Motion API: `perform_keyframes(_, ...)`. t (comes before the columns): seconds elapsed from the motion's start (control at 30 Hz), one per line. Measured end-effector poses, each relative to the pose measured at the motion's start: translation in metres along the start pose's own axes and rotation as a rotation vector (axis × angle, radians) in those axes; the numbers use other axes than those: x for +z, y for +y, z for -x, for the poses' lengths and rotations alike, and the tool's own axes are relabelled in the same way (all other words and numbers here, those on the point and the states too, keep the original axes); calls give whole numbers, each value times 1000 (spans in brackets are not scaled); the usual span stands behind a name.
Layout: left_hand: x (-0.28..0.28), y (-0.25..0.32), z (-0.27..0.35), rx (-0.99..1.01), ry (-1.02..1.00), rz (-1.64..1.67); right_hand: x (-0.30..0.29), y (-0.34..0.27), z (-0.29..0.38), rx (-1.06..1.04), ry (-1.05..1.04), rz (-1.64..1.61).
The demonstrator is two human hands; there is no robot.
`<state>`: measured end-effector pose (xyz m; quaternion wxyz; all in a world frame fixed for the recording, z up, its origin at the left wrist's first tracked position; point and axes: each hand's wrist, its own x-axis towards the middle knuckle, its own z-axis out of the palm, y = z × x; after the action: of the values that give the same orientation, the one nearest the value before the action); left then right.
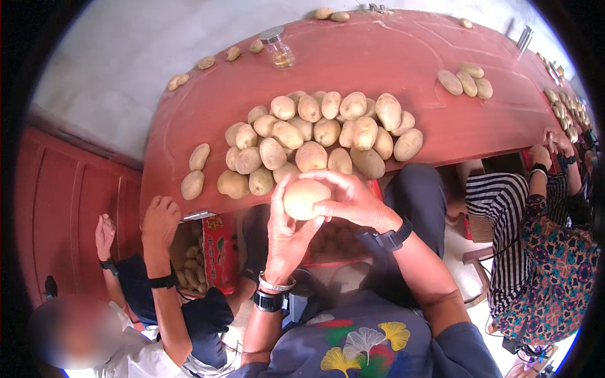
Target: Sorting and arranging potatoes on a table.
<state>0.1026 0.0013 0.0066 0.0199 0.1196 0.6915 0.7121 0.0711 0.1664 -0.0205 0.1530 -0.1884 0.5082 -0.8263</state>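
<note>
Between both my hands is one pale potato, raised just over the table's front edge. My left hand cups its left side, with the thumb beneath it. From the other side my right hand grips it, fingers over the top and thumb across the front. Directly beyond them a heap of potatoes lies piled on the red wooden table. Two separate potatoes lie left of the heap.
A lidded glass jar stands behind the heap. Several potatoes lie grouped at the right. Below the table's edge is a red cardboard box with potatoes in it. One person's hand is at the left corner; another person sits at right.
</note>
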Motion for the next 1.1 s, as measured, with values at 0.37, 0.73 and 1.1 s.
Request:
perform_keyframes(0.37, -1, 23, 4, 101, -56, -318, -11, 5, -2, 11, -108, -283)
perform_keyframes(0.73, -5, 25, 5, -245, -19, -119, -9, 12, -4, -47, -121, 1)
perform_keyframes(1.1, -5, 11, 6, -148, -8, -103, -5, 12, -2, 121, -107, -70)
